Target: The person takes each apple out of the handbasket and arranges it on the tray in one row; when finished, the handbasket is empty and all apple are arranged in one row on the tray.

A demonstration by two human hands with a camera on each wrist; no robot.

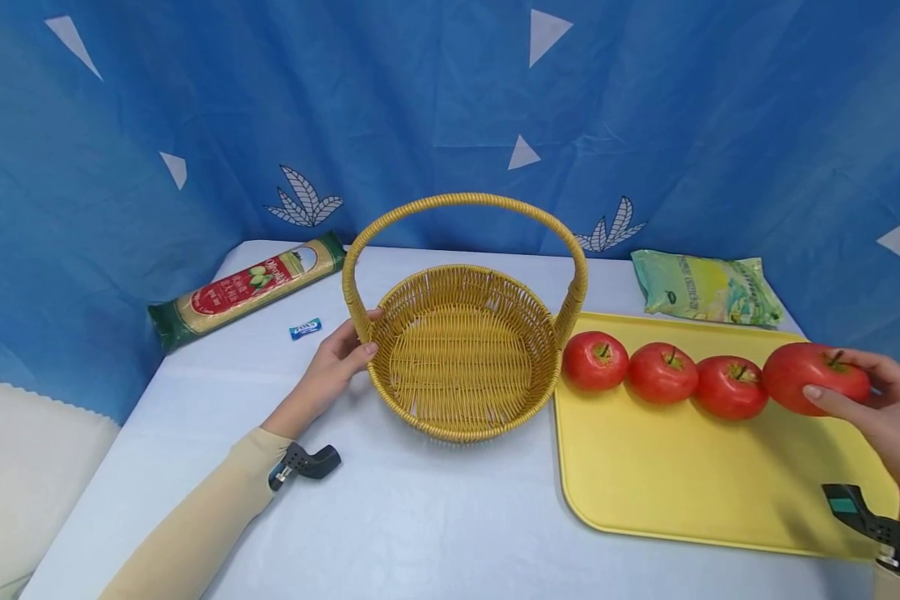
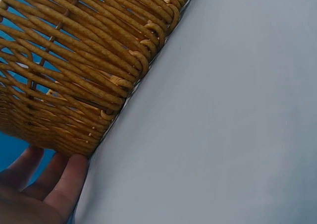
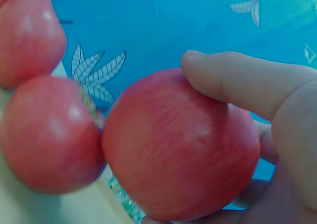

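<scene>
A yellow wicker basket (image 1: 461,425) with a tall arched handle stands at the middle of the table, its inside bare. At its left side my left hand (image 1: 339,350) pinches the rim by the handle's foot, thumb in front. In the left wrist view the fingertips (image 2: 74,172) lie against the woven wall (image 2: 74,50). My right hand (image 1: 888,404) grips a red apple (image 1: 813,379) at the tray's right side, thumb across its front. Three more red apples, a left one (image 1: 594,362), a middle one (image 1: 662,373) and a right one (image 1: 731,388), sit in a row on the yellow tray (image 1: 690,483).
Behind the tray lies a green-yellow plastic packet (image 1: 708,287). A long pack of spaghetti (image 1: 247,287) rests at the back left, with a small blue packet (image 1: 305,328) in front of it. A blue curtain (image 1: 435,108) closes off the back of the white table (image 1: 435,525).
</scene>
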